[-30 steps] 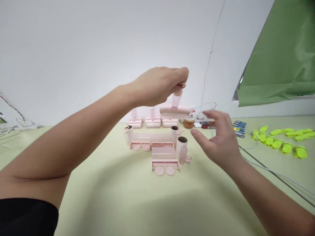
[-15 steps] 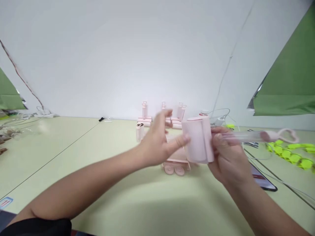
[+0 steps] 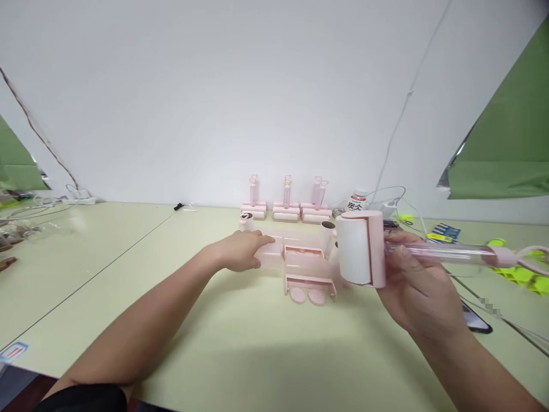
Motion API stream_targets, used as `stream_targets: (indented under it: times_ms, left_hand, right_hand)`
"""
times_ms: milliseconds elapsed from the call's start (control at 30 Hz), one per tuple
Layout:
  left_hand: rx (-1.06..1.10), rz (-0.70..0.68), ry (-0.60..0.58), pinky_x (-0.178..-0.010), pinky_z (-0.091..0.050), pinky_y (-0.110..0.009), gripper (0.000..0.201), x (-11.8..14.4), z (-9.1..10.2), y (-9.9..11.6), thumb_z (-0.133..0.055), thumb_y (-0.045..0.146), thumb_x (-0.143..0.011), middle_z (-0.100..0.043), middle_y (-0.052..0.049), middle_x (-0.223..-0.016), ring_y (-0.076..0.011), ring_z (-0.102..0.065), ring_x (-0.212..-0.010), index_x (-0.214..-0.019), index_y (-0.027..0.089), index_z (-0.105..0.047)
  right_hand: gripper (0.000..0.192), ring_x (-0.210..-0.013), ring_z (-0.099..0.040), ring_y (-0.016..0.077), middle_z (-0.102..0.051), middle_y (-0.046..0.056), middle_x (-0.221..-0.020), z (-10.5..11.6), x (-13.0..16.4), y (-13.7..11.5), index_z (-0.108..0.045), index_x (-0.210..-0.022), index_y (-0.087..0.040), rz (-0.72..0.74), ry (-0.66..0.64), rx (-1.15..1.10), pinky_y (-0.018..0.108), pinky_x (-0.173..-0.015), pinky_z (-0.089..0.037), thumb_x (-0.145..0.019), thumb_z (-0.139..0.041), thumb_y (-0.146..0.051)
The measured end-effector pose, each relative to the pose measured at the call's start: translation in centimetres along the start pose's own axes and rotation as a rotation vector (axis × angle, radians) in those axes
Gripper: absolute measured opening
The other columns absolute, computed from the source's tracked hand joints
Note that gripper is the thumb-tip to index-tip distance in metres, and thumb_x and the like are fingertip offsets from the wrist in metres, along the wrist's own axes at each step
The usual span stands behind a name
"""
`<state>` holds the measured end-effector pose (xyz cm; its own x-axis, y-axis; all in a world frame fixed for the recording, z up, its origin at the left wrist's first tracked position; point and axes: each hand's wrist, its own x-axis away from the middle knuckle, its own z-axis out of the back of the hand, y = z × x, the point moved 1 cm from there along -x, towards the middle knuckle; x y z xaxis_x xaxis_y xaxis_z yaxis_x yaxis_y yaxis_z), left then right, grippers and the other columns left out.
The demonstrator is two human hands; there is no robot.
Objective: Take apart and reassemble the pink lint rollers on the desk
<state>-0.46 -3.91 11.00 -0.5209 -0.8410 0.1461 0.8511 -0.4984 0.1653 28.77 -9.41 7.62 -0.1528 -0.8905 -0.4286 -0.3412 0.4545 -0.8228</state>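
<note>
My right hand (image 3: 422, 286) grips a pink lint roller (image 3: 355, 249) by the clear handle near its head. The white sheet roll faces left and the heart-shaped loop end points right. My left hand (image 3: 242, 250) reaches over the table, thumb and fingers apart, at a translucent pink cover (image 3: 272, 256); whether it touches the cover is hard to tell. Beside that lie pink roller frames (image 3: 311, 281) and two round pink discs (image 3: 316, 296). One sheet roll (image 3: 328, 233) stands behind the frames, and another (image 3: 247, 218) stands behind my left hand.
Several assembled lint rollers (image 3: 286, 209) stand in a row by the wall. At right are a white bottle (image 3: 357, 200), a phone (image 3: 477, 317), cables and yellow-green pieces (image 3: 521, 276). Brown items in clear wrapping (image 3: 19, 234) lie far left.
My left hand has left the roller's head and moved left and down to the translucent cover. The lint roller has shifted slightly right in my right hand.
</note>
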Motion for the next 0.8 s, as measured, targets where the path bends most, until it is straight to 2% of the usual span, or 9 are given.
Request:
stream_targets:
  times_ms: [133,233,400,633,733,800]
  left_hand:
    - [-0.108,-0.02,-0.052,-0.081,-0.047,-0.038,0.071,-1.8,-2.3,0.6,-0.058,0.027,-0.075,-0.059,-0.009,-0.124,-0.0308,-0.059,-0.105,-0.143,0.028,-0.04]
    - [-0.141,-0.041,-0.047,-0.084,-0.047,-0.039,0.067,-2.7,-3.3,0.9,-0.06,0.025,-0.073,-0.059,-0.009,-0.124,-0.0304,-0.059,-0.106,-0.139,0.026,-0.045]
    - [-0.177,-0.037,-0.044,-0.088,-0.046,-0.04,0.062,-3.1,-4.0,0.5,-0.061,0.02,-0.071,-0.06,-0.009,-0.122,-0.0296,-0.06,-0.107,-0.132,0.028,-0.05]
    - [-0.176,-0.001,-0.035,-0.086,-0.047,-0.042,0.067,-3.3,-4.1,0.3,-0.061,0.018,-0.071,-0.061,-0.012,-0.117,-0.0316,-0.059,-0.105,-0.135,0.024,-0.046]
    - [-0.113,-0.009,0.068,-0.093,-0.042,-0.048,0.061,-2.5,-3.3,0.9,-0.06,0.028,-0.078,-0.058,-0.014,-0.121,-0.0336,-0.054,-0.112,-0.137,0.021,-0.044]
    - [0.112,-0.075,0.21,-0.098,-0.04,-0.048,0.053,-1.9,-2.9,2.1,-0.05,0.039,-0.089,-0.054,-0.015,-0.128,-0.0324,-0.05,-0.119,-0.138,0.02,-0.041]
  right_hand:
    - [0.012,-0.089,-0.066,0.0204,-0.067,-0.001,-0.106,-0.3,0.4,0.8,-0.061,-0.09,-0.032,-0.014,-0.1,0.089,0.029,-0.062,-0.052,-0.082,-0.068,-0.038]
    - [0.019,-0.097,-0.065,0.0233,-0.067,0.001,-0.111,-0.3,0.6,1.3,-0.061,-0.091,-0.031,-0.05,-0.113,0.097,0.032,-0.066,-0.054,-0.078,-0.072,-0.04]
    - [0.02,-0.101,-0.064,0.0232,-0.068,0.003,-0.111,-0.6,0.7,1.6,-0.063,-0.09,-0.03,-0.094,-0.126,0.101,0.03,-0.067,-0.054,-0.077,-0.074,-0.04]
    - [0.019,-0.09,-0.064,0.0176,-0.068,0.001,-0.105,-0.8,0.9,1.8,-0.065,-0.088,-0.029,-0.114,-0.171,0.094,0.025,-0.068,-0.053,-0.076,-0.075,-0.039]
    - [0.02,-0.092,-0.064,0.0188,-0.068,0.002,-0.105,-0.6,1.0,2.1,-0.065,-0.09,-0.029,-0.102,-0.183,0.112,0.027,-0.07,-0.053,-0.077,-0.074,-0.04]
    - [0.021,-0.095,-0.064,0.021,-0.067,0.003,-0.107,-0.6,1.2,2.5,-0.065,-0.092,-0.029,-0.056,-0.167,0.138,0.031,-0.074,-0.054,-0.077,-0.074,-0.041]
